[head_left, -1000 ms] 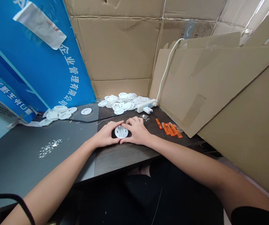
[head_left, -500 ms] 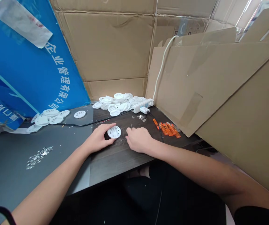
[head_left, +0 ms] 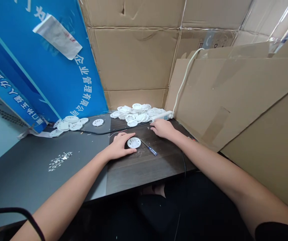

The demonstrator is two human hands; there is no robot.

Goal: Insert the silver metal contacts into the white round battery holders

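A round white slotted disc (head_left: 134, 143) lies flat on the dark table, its left side framed by the thumb and fingers of my left hand (head_left: 120, 146), which grips it by the edges. Right beside the disc a screwdriver (head_left: 152, 151) with a clear blue handle rests on the tabletop, touched by neither hand. My right hand (head_left: 163, 129) reaches farther back, near the power strip, its fingers drawn together over the spot of small metal pieces (head_left: 148, 128). Whatever its fingertips pinch is hidden.
White discs form a large pile (head_left: 136, 113) at the back and a smaller one (head_left: 70, 124) at left, with a single disc (head_left: 98, 122) between. Small metal parts (head_left: 60, 161) lie left. A power strip (head_left: 167, 115), black cable (head_left: 103, 133) and cardboard panels (head_left: 234, 97) border the table.
My right hand has moved back toward the power strip, and the screwdriver now lies released beside the disc. My left hand stays at the disc. The view has shifted left.
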